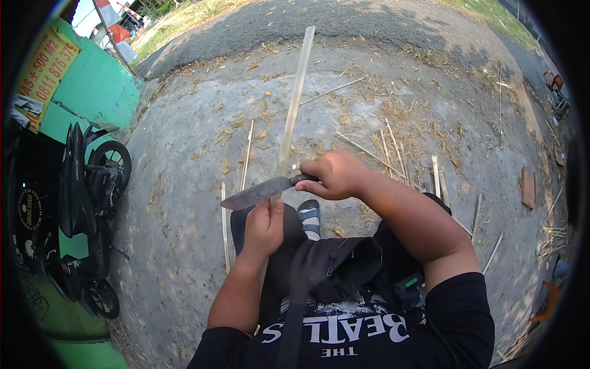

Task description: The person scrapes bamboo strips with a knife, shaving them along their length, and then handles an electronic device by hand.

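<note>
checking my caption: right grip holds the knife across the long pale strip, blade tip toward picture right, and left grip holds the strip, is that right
Not quite: the head view shows the knife with its blade tip pointing toward picture left. The right grip does hold it across the long pale strip, and the left grip holds the strip.

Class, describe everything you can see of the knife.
The knife has a broad, dull grey, metal-looking blade, tapering leftward to a tip, and a dark handle partly hidden in the right hand. It slants across the pale strip, just beyond the left hand. Whether it cuts in is unclear.
</note>
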`<state>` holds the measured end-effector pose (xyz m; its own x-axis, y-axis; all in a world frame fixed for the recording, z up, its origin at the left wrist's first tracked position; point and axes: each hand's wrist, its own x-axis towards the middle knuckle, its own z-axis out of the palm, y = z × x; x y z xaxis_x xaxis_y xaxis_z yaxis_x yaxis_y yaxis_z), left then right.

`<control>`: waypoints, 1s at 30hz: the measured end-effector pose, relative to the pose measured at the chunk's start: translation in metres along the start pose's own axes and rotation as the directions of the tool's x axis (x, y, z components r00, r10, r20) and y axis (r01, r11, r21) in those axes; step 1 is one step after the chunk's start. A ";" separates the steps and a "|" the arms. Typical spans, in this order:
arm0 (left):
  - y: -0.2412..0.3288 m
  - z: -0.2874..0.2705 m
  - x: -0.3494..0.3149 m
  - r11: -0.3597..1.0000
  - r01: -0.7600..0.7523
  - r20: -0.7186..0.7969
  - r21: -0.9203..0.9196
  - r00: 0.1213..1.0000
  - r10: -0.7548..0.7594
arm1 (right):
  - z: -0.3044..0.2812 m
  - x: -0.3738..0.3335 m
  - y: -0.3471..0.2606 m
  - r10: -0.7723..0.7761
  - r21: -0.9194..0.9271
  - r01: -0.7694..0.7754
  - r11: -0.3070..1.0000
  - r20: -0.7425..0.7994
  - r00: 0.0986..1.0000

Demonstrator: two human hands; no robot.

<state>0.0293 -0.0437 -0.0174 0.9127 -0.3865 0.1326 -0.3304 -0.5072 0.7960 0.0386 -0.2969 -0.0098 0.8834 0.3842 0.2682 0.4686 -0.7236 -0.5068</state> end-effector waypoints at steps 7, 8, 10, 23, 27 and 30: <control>0.006 0.002 0.000 0.992 -0.103 0.002 0.066 0.995 0.104 | 0.000 0.007 0.025 0.161 0.118 -0.151 0.981 -0.077 0.984; 0.006 0.001 -0.001 0.993 -0.100 0.001 0.065 0.995 0.100 | -0.002 0.008 0.024 0.185 0.066 -0.180 0.981 -0.079 0.980; 0.006 -0.002 -0.002 0.998 -0.050 0.019 0.044 0.999 0.049 | -0.002 0.005 0.012 0.139 0.061 -0.138 0.989 -0.018 0.990; 0.012 -0.004 -0.002 0.999 0.024 0.047 0.042 0.999 -0.026 | -0.001 0.003 0.011 0.108 0.104 -0.112 0.988 0.046 0.993; 0.009 0.000 0.002 0.998 -0.032 0.024 0.045 0.999 0.031 | -0.001 0.008 0.024 0.068 0.137 -0.069 0.988 0.012 0.998; 0.007 -0.002 0.003 1.000 -0.003 0.037 0.028 0.999 0.002 | -0.003 0.009 0.025 0.062 0.091 -0.062 0.994 0.000 0.998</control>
<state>0.0303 -0.0469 -0.0108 0.9025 -0.4158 0.1122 -0.3399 -0.5277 0.7785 0.0582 -0.3129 -0.0174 0.9107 0.3385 0.2367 0.4113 -0.6905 -0.5951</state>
